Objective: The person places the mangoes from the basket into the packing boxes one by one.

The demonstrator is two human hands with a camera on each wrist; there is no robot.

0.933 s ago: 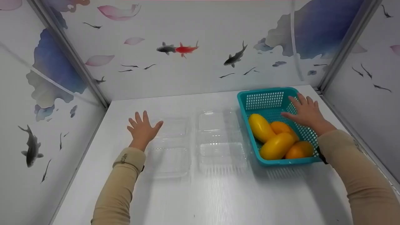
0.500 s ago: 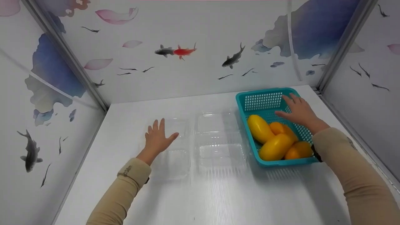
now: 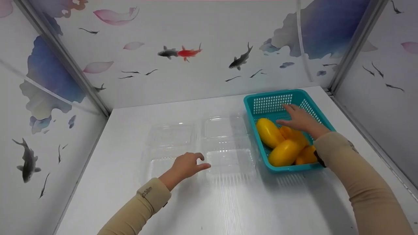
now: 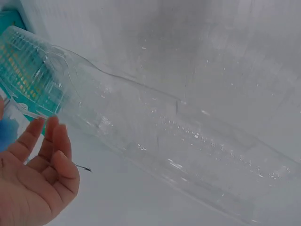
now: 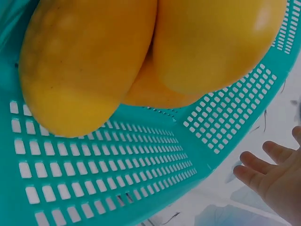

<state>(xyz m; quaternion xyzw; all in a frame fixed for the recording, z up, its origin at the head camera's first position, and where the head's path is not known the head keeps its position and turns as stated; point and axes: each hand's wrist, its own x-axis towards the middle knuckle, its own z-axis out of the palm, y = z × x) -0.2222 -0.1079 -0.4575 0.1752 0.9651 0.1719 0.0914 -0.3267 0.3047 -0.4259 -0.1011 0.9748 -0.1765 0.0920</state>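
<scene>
Two clear plastic clamshell boxes lie opened out side by side on the white table: a left box (image 3: 171, 135) and a right box (image 3: 228, 160). My left hand (image 3: 187, 164) hovers over the near part of the left box, fingers loosely bent, thumb pointing toward the right box. In the left wrist view those fingers (image 4: 60, 141) hold nothing, and a clear box stretches beyond them. Several yellow mangoes (image 3: 284, 153) sit in a teal basket (image 3: 284, 169). Above the basket is my right hand (image 3: 300, 120), fingers extended and apart from the mangoes (image 5: 80, 61).
The basket stands at the table's right, close beside the right box. A patterned back wall (image 3: 196, 85) and two side walls enclose the table (image 3: 202, 209). Metal posts (image 3: 356, 49) mark the back corners.
My left hand has moved right and nearer to me, its spread fingers now bent. My right hand has shifted slightly left over the basket. The mangoes stay in place.
</scene>
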